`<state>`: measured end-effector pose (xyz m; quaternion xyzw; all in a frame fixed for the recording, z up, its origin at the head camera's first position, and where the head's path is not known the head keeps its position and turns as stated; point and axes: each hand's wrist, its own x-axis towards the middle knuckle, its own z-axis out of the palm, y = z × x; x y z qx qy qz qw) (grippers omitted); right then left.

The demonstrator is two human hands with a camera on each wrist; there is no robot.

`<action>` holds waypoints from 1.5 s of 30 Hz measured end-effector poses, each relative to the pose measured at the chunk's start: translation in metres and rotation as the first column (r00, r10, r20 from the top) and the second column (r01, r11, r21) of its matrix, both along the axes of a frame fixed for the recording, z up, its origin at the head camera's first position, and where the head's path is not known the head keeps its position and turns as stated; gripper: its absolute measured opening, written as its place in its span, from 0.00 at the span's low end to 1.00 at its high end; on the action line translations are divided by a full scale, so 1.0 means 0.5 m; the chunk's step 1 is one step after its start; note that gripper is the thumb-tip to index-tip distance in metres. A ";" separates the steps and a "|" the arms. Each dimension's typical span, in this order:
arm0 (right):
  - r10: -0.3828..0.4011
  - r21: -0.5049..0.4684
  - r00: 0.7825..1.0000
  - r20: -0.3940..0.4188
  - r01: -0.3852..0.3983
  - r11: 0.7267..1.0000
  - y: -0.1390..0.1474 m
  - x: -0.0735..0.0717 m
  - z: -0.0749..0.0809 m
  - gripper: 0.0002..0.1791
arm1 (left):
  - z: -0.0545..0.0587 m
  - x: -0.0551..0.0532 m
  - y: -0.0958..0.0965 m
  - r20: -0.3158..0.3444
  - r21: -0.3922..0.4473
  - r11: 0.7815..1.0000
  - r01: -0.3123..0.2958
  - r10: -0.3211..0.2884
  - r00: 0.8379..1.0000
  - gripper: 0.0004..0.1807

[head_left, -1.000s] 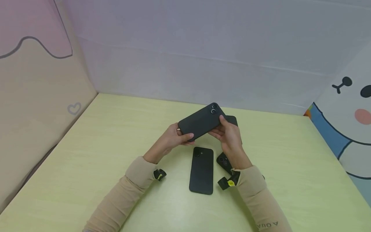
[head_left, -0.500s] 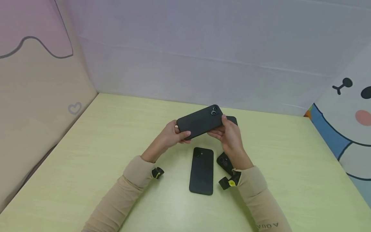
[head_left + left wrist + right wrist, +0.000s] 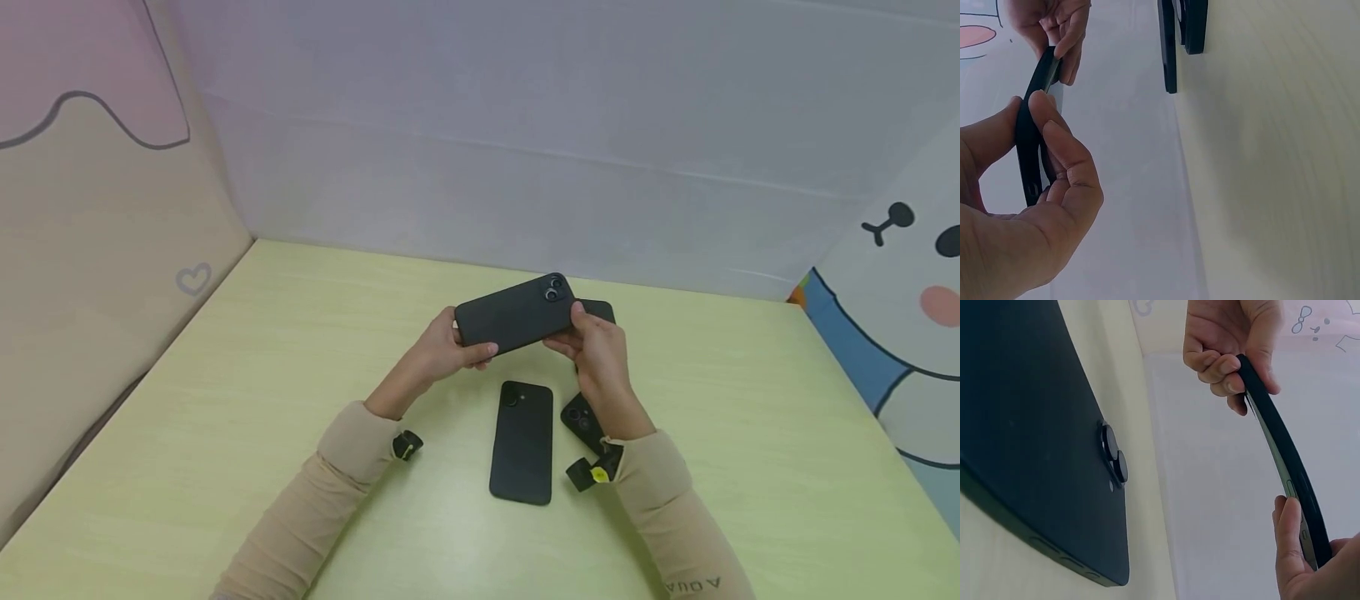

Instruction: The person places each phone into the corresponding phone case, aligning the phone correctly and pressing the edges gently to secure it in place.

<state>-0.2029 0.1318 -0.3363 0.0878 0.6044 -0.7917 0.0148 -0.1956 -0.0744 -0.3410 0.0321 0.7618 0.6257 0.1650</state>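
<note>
Above the table, both hands hold a smartphone in a black case point(image 3: 513, 315), camera side up and slightly tilted. My left hand point(image 3: 438, 354) pinches its left end, thumb on the back and fingers beneath. At the camera end, my right hand point(image 3: 603, 354) grips the corner between thumb and fingers. From the right wrist, the black case point(image 3: 1282, 440) looks bowed, with a paler edge bearing buttons alongside it. A narrow gap shows near my left fingers point(image 3: 1069, 153) in the left wrist view. The phone's underside is mostly hidden.
A black phone point(image 3: 521, 442) lies camera side up on the pale table point(image 3: 337, 292), nearest the person. Another phone point(image 3: 581, 421) lies partly under the right wrist. A further dark phone point(image 3: 600, 310) sits behind the right hand. Wall panels point(image 3: 525, 133) border the table.
The held phone has turned a little toward level and shifted slightly left and down at its camera end. Both hands keep their grip; the phones on the table stay put.
</note>
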 end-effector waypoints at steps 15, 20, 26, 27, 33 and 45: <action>-0.022 -0.064 1.000 0.013 0.022 0.998 0.002 0.007 0.002 0.21 | -0.006 -0.001 0.003 -0.008 -0.028 1.000 -0.006 0.006 1.000 0.34; -0.029 -0.071 1.000 0.007 0.029 0.997 0.001 0.008 0.003 0.21 | -0.003 -0.002 -0.001 0.014 -0.009 1.000 -0.003 0.003 1.000 0.35; -0.040 -0.132 0.999 0.021 0.042 0.990 0.000 0.009 0.004 0.16 | 0.000 -0.003 -0.010 0.000 -0.002 1.000 0.019 -0.019 1.000 0.33; -0.042 -0.151 0.999 0.025 0.046 0.987 0.000 0.009 0.004 0.14 | 0.000 -0.004 -0.012 -0.003 -0.004 1.000 0.022 -0.022 1.000 0.32; -0.045 -0.228 0.999 0.026 0.050 0.972 0.003 0.010 0.002 0.10 | 0.000 -0.010 -0.019 0.025 0.025 0.999 0.030 -0.031 0.999 0.31; -0.024 -0.293 0.999 0.022 0.030 0.956 -0.001 0.010 0.000 0.11 | 0.011 -0.012 -0.023 0.043 0.077 0.997 -0.009 0.006 0.999 0.29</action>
